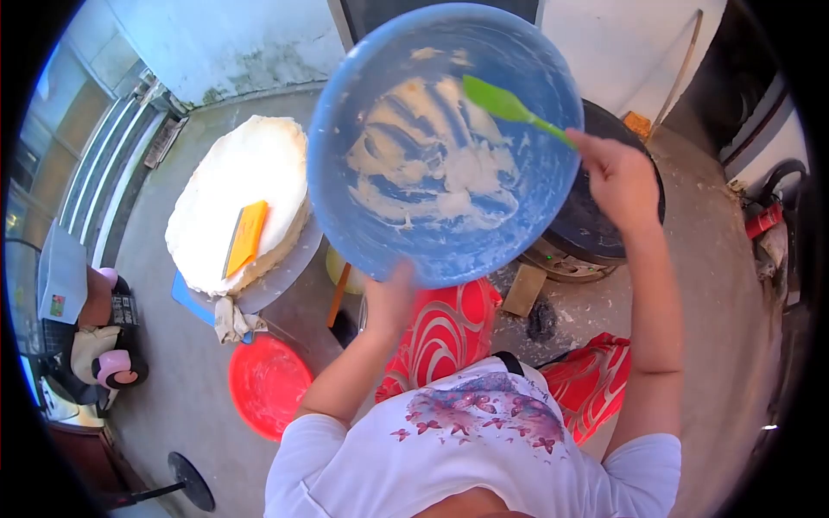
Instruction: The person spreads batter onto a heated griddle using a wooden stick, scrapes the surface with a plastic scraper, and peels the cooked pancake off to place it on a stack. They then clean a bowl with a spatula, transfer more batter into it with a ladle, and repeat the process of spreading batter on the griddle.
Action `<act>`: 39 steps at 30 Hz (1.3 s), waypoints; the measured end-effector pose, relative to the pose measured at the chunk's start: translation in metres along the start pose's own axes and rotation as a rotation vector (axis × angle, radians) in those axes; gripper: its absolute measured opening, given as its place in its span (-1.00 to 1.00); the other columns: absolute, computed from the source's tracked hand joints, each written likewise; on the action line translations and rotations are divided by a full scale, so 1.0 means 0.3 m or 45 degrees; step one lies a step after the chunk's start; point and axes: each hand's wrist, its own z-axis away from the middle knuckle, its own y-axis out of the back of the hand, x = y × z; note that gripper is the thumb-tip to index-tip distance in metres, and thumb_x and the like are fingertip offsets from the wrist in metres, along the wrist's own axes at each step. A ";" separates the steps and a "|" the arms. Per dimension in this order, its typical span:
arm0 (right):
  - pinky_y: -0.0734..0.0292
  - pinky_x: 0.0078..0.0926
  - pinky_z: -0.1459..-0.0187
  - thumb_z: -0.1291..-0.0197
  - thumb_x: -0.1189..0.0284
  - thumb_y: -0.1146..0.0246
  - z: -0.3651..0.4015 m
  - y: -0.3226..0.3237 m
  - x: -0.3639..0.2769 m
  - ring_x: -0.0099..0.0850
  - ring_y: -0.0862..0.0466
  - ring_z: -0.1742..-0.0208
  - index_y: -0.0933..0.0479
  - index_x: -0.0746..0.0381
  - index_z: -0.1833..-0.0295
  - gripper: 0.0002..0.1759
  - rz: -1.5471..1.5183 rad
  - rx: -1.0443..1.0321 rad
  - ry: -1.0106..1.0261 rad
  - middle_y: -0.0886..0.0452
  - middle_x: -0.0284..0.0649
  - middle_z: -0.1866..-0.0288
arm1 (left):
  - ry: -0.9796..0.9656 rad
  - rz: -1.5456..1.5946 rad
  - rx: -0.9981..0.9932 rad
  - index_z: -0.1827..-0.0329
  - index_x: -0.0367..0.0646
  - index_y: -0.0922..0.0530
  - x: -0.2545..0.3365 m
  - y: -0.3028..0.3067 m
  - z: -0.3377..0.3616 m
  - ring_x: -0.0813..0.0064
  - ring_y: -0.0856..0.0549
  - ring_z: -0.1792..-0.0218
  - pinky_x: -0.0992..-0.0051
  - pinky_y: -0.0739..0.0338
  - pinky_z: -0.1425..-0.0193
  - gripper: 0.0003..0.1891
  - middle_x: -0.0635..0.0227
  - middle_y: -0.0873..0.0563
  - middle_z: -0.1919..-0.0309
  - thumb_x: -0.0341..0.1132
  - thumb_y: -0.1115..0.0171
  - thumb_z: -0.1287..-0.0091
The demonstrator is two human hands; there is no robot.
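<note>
A large blue basin (440,246) is tilted up in front of me, with pale, sticky dough or batter smeared over its inside. My left hand (391,298) is at the basin's near lower rim, blurred, with its fingers closed on the edge. In my right hand (617,177) is the handle of a green spatula (496,99), whose blade lies over the upper right of the basin's inside. To the left, a yellow scraper (248,237) rests on a thick, round white stack (237,186).
A red basin (269,388) sits on the floor at lower left. Behind the blue basin, at right, is a round black griddle (596,216), with a small wooden block (524,290) before it. A pink-wheeled item (117,369) stands far left.
</note>
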 end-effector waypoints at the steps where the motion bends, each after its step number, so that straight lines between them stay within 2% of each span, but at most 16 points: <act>1: -0.45 -0.33 0.38 0.01 0.52 -0.12 -0.005 0.045 0.008 -0.21 -0.57 0.41 -0.58 0.01 0.12 -0.69 0.092 0.045 0.017 -0.55 -0.14 0.46 | -0.065 -0.019 -0.037 0.08 -0.30 -0.41 -0.008 -0.007 0.031 0.53 -0.50 0.20 0.55 -0.40 0.14 -0.72 0.35 -0.53 0.21 -0.55 -0.06 -0.11; 2: -0.45 -0.33 0.38 0.01 0.52 -0.12 -0.017 0.075 0.010 -0.21 -0.57 0.41 -0.58 0.01 0.12 -0.69 0.101 0.056 0.018 -0.55 -0.14 0.46 | -0.072 -0.013 -0.048 0.08 -0.30 -0.41 -0.015 0.002 0.045 0.53 -0.50 0.20 0.55 -0.40 0.14 -0.72 0.35 -0.53 0.21 -0.55 -0.06 -0.11; 4: -0.47 -0.32 0.35 0.01 0.51 -0.11 -0.030 0.129 0.031 -0.23 -0.58 0.36 -0.58 0.00 0.12 -0.69 0.108 0.057 0.002 -0.58 -0.16 0.41 | -0.126 -0.297 -0.194 -0.11 -0.29 -0.27 -0.047 0.012 0.067 0.38 -0.49 0.02 0.42 -0.41 -0.03 -0.51 0.23 -0.48 0.04 -0.58 -0.07 -0.04; 8: -0.49 -0.31 0.31 0.09 0.52 -0.13 -0.012 0.178 0.034 -0.23 -0.59 0.32 -0.57 -0.03 0.10 -0.63 0.304 -0.046 0.097 -0.59 -0.19 0.38 | -0.099 -0.216 -0.245 -0.08 -0.32 -0.29 -0.113 -0.001 0.102 0.41 -0.49 0.05 0.46 -0.37 -0.03 -0.54 0.24 -0.49 0.07 -0.58 -0.08 -0.04; 11: -0.50 -0.37 0.29 0.27 0.60 -0.11 0.012 0.130 -0.027 -0.23 -0.59 0.36 -0.58 -0.01 0.11 -0.50 0.287 -0.290 0.270 -0.61 -0.22 0.34 | -0.103 -0.365 -0.320 -0.08 -0.32 -0.30 -0.138 0.013 0.092 0.41 -0.50 0.07 0.46 -0.35 -0.04 -0.54 0.24 -0.50 0.09 -0.58 -0.08 -0.03; 13: -0.51 -0.36 0.31 0.27 0.57 -0.13 0.052 0.073 -0.081 -0.25 -0.60 0.36 -0.59 -0.02 0.13 -0.53 0.302 -0.397 0.274 -0.60 -0.24 0.36 | -0.254 -0.343 -0.277 0.20 -0.27 -0.43 -0.136 -0.020 0.097 0.60 -0.44 0.32 0.57 -0.36 0.23 -0.78 0.45 -0.51 0.33 -0.51 -0.09 -0.06; 16: -0.50 -0.34 0.32 0.27 0.54 -0.15 0.137 -0.040 -0.091 -0.26 -0.60 0.35 -0.60 -0.04 0.16 -0.56 0.314 -0.521 0.372 -0.59 -0.25 0.42 | -0.208 -0.364 -0.301 0.13 -0.30 -0.42 -0.119 -0.030 0.083 0.56 -0.47 0.26 0.56 -0.37 0.16 -0.72 0.41 -0.53 0.27 -0.54 -0.07 -0.04; 17: -0.50 -0.34 0.32 0.27 0.54 -0.15 0.151 -0.037 -0.087 -0.26 -0.60 0.35 -0.60 -0.04 0.16 -0.56 0.311 -0.524 0.373 -0.59 -0.25 0.42 | -0.207 -0.366 -0.299 0.13 -0.30 -0.42 -0.123 -0.031 0.075 0.56 -0.47 0.26 0.56 -0.37 0.16 -0.72 0.41 -0.53 0.27 -0.54 -0.07 -0.04; 19: -0.49 -0.30 0.34 0.14 0.51 -0.12 0.168 -0.017 -0.066 -0.24 -0.61 0.35 -0.60 -0.01 0.23 -0.69 0.303 -0.435 0.381 -0.55 -0.21 0.48 | -0.053 -0.069 -0.254 -0.04 -0.35 -0.32 -0.140 -0.031 0.055 0.41 -0.53 0.11 0.47 -0.40 0.02 -0.53 0.24 -0.52 0.12 -0.61 -0.05 0.02; 21: -0.50 -0.29 0.32 0.10 0.49 -0.11 0.134 0.049 -0.057 -0.24 -0.61 0.35 -0.61 0.00 0.25 -0.73 0.298 -0.436 0.295 -0.57 -0.19 0.48 | -0.066 -0.078 -0.234 -0.04 -0.36 -0.33 -0.152 -0.027 0.050 0.40 -0.53 0.11 0.47 -0.41 0.01 -0.54 0.23 -0.52 0.11 -0.61 -0.06 0.02; 23: -0.50 -0.29 0.29 0.05 0.47 -0.10 0.088 0.077 0.004 -0.22 -0.60 0.34 -0.60 0.01 0.21 -0.73 0.189 -0.141 0.091 -0.58 -0.16 0.48 | -0.084 -0.092 -0.228 -0.03 -0.36 -0.33 -0.153 -0.029 0.048 0.39 -0.54 0.10 0.46 -0.41 0.01 -0.55 0.23 -0.52 0.11 -0.61 -0.06 0.02; 25: -0.50 -0.28 0.27 0.01 0.45 -0.09 0.045 0.116 0.039 -0.21 -0.60 0.32 -0.59 -0.01 0.18 -0.73 0.129 -0.035 -0.046 -0.59 -0.17 0.44 | -0.109 -0.190 -0.188 -0.02 -0.37 -0.34 -0.147 -0.037 0.059 0.40 -0.54 0.10 0.47 -0.41 0.01 -0.56 0.22 -0.52 0.11 -0.62 -0.06 0.01; 27: -0.49 -0.28 0.26 0.00 0.43 -0.10 0.019 0.130 0.051 -0.20 -0.59 0.31 -0.59 -0.03 0.17 -0.73 0.120 -0.041 -0.101 -0.60 -0.20 0.40 | -0.100 -0.185 -0.218 -0.02 -0.37 -0.34 -0.135 -0.044 0.065 0.40 -0.53 0.09 0.48 -0.40 0.01 -0.57 0.23 -0.53 0.11 -0.62 -0.07 0.01; 30: -0.50 -0.29 0.26 0.04 0.46 -0.10 0.012 0.091 0.026 -0.21 -0.60 0.29 -0.60 -0.04 0.19 -0.72 0.194 -0.084 -0.049 -0.61 -0.23 0.40 | -0.103 -0.240 -0.277 -0.02 -0.37 -0.35 -0.155 -0.036 0.060 0.40 -0.53 0.09 0.48 -0.40 0.01 -0.57 0.24 -0.53 0.12 -0.61 -0.07 0.00; 32: -0.49 -0.34 0.33 0.15 0.54 -0.14 0.008 0.054 -0.041 -0.23 -0.60 0.37 -0.62 0.02 0.20 -0.67 0.100 -0.156 0.235 -0.61 -0.20 0.44 | -0.125 -0.303 -0.319 -0.02 -0.37 -0.35 -0.157 -0.030 0.055 0.40 -0.53 0.09 0.48 -0.40 0.02 -0.57 0.25 -0.53 0.12 -0.61 -0.07 0.00; 39: -0.48 -0.33 0.39 0.21 0.48 -0.17 0.029 -0.048 -0.147 -0.28 -0.60 0.42 -0.64 0.00 0.31 -0.73 0.382 -0.320 0.509 -0.56 -0.24 0.55 | -0.121 -0.293 -0.340 -0.01 -0.34 -0.36 -0.156 -0.027 0.049 0.41 -0.54 0.14 0.48 -0.41 0.03 -0.57 0.27 -0.54 0.15 -0.60 -0.06 0.02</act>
